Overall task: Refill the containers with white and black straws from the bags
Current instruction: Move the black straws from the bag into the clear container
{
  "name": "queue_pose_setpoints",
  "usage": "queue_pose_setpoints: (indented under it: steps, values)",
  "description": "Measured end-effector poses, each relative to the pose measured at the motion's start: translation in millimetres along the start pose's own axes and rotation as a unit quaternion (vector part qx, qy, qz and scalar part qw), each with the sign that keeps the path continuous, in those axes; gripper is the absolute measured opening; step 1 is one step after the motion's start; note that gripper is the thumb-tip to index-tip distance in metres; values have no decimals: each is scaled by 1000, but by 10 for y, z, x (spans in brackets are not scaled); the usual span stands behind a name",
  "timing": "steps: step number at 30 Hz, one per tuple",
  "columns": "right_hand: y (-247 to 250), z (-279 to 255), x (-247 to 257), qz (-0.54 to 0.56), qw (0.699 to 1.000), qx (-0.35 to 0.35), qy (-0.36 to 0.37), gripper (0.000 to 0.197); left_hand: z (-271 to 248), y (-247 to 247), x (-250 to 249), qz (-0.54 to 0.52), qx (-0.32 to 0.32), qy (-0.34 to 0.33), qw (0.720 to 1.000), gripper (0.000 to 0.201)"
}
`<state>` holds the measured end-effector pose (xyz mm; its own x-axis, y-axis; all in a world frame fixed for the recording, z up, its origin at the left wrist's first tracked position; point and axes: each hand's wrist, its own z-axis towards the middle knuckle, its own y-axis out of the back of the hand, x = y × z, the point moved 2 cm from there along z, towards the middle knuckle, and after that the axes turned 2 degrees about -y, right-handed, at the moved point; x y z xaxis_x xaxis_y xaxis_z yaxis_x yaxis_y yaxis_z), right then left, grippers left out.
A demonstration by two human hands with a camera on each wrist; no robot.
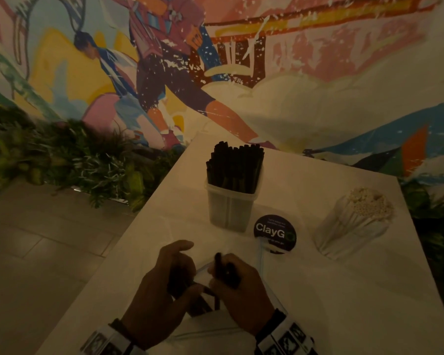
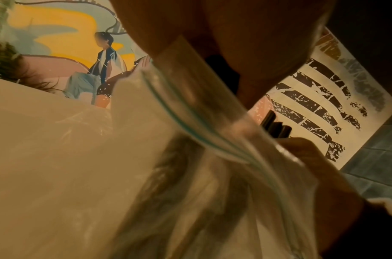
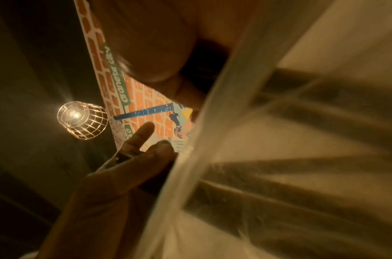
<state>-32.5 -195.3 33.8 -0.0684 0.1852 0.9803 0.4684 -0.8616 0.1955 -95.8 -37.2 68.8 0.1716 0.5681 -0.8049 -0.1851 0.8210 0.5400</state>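
head view: both hands work at table's [image 1: 344, 303] near edge; left hand [image 1: 162, 290] pinches bag [image 1: 208, 331], right hand [image 1: 241, 285] grips black straws [image 1: 219, 265].

The surface [image 1: 305, 290] is plain white, dimmed to cream in the warm light. On it, black straws [image 1: 235, 165] fill a clear, frosted container [image 1: 228, 208], and beside it white straws [image 1: 356, 221] stand in a pale bundle. A round black sticker [image 1: 274, 233] carries white lettering with a green ring. The bag [image 1: 208, 326] is clear plastic with a blue-green zip line, dark straws showing through. The wall mural [image 1: 215, 73] runs in pink, yellow, orange, blue and brown, speckled with white. Green foliage [image 1: 62, 160] lines its foot above a grey tiled floor [image 1: 36, 239]. The wrist bands [image 1: 285, 339] are white with black square markings.
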Motion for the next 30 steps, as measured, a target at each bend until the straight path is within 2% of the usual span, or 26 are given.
queue_pose_setpoints:
  steps: [3, 6, 10, 13, 15, 17, 20, 22, 24, 27, 30]
  values:
    - [59, 28, 27, 107, 993, -47, -2, 29, -5, -6, -1, 11, 8, 6, 1000, 89]
    - [121, 34, 171, 184, 979, -81, 24, 35, -13, -24, -12, 6, 6, 7, 1000, 90]
    - [215, -22, 328, 204, 966, -121, 98, 35, -19, -46, -25, -1, -2, 13, 1000, 93]
    - [190, -15, 179, 154, 975, -136, 85, 33, -13, -52, -58, 3, -11, -1, 1000, 99]
    - [137, -13, 24, 96, 987, -119, 55, 28, -9, -55, -74, 8, -12, -9, 1000, 106]
    - [128, -48, -19, 55, 991, -111, 55, 22, -13, -61, -88, 5, -13, -15, 1000, 107]
    - [152, -82, 54, 70, 986, -113, 97, 39, -21, -57, -87, 5, -17, -12, 1000, 105]
    - [146, -69, 47, 64, 987, -112, 99, 38, -29, -64, -87, 1, -19, -10, 1000, 103]
    - [98, -29, -121, 16, 993, -102, 63, 27, -28, -65, -91, 0, -18, -10, 1000, 102]
    - [41, -35, -437, -48, 995, -86, 0, 35, -24, -54, -112, -7, -15, -13, 1000, 100]
    - [18, -65, -498, -79, 994, -68, -21, 14, -29, -41, -106, -4, -16, -14, 1000, 99]
